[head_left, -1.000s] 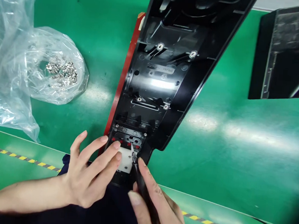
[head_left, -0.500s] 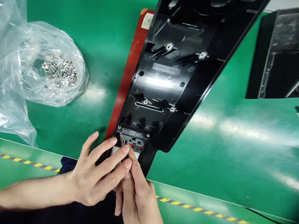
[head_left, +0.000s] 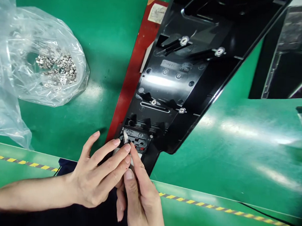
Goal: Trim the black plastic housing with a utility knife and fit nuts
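- Far left: crumpled clear plastic bag (head_left: 75, 45) on glossy green surface (head_left: 107, 30), holding small silvery metal parts (head_left: 67, 67); apart from the hands, probably kept clear of the work yet reachable.
- Left hand (head_left: 100, 171): fingers extended and loosely spread, no grasp seen, thumb hidden. Fingertips by the blade, likely steadying or guiding it; contact below them can't be told.
- Flat red board (head_left: 128, 80) with whitish label (head_left: 157, 13): shows along the panel's left edge, seemingly under it, maybe as support.
- Slim pointed metal blade (head_left: 125, 136): at the near end of the panel, left side, tip pointing far.
- Right hand (head_left: 143, 198): closed on the blade's handle, mostly hidden; forefinger laid forward, presumably for fine control.
- Long black ribbed plastic panel (head_left: 174, 82): center, slanting far right, ribbed face up, likely for access. Near end under both hands, with red dot (head_left: 142, 148) and partly covered whitish flat piece (head_left: 136, 159).
- Far right: black box-like plastic part (head_left: 293, 68), well apart.
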A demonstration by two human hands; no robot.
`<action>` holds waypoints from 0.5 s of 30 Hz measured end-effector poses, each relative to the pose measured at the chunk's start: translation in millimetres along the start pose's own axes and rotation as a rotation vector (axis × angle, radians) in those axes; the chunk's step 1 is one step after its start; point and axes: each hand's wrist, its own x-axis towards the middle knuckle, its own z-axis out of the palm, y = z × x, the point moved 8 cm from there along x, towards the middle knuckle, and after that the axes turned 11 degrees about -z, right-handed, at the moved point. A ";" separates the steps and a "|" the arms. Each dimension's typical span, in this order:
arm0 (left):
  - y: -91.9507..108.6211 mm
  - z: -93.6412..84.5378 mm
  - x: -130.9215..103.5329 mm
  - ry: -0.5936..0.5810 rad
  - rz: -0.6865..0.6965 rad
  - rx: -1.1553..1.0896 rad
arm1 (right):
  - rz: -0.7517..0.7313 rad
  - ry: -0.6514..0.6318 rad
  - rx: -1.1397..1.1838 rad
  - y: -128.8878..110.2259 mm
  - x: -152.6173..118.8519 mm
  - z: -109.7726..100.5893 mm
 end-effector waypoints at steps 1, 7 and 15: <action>0.4 0.2 -0.2 -0.002 0.005 0.005 | 0.011 -0.006 0.019 0.8 -0.4 0.4; 1.3 -1.1 -0.8 0.015 0.004 0.054 | 0.070 0.019 0.124 6.6 -6.4 -1.1; 1.1 0.6 0.2 -0.014 -0.034 0.119 | 0.031 0.036 0.034 2.9 -0.7 0.3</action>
